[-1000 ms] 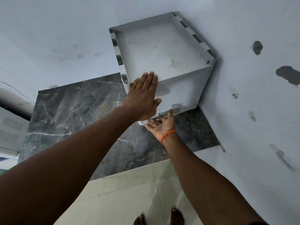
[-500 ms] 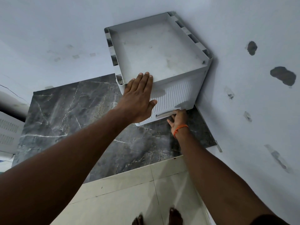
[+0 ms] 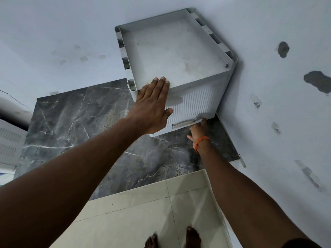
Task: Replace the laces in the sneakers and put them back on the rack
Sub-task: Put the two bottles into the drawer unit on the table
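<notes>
Pressing flat against the front top edge of the white rack (image 3: 179, 56), the left hand (image 3: 152, 106) lay palm down with its fingers straight and close together and the thumb spread out to the side, gripping nothing. Beyond its fingertips stretched the rack's shallow top tray, bare and lightly smudged. Just to the thumb side of that hand ran the ribbed front panel (image 3: 195, 102), and below the panel sat a narrow handle slot (image 3: 180, 124).

The right hand (image 3: 198, 130) was lower, beside the slot, with its fingers reaching to the bottom front edge of the rack near the corner; the fingertips were blurred, so whether they were curled under that edge or only touching it could not be told. An orange wrist band (image 3: 201, 142) circled the wrist behind it.

Under both hands lay a dark marble slab (image 3: 80, 126), on which the rack stood, pushed into the corner of the pale walls (image 3: 277, 113). Nearer the body than the hands, cream floor tiles (image 3: 143, 212) held two bare feet (image 3: 191, 237). Far out past the left forearm, a white perforated object (image 3: 9, 140) showed at the frame's edge.
</notes>
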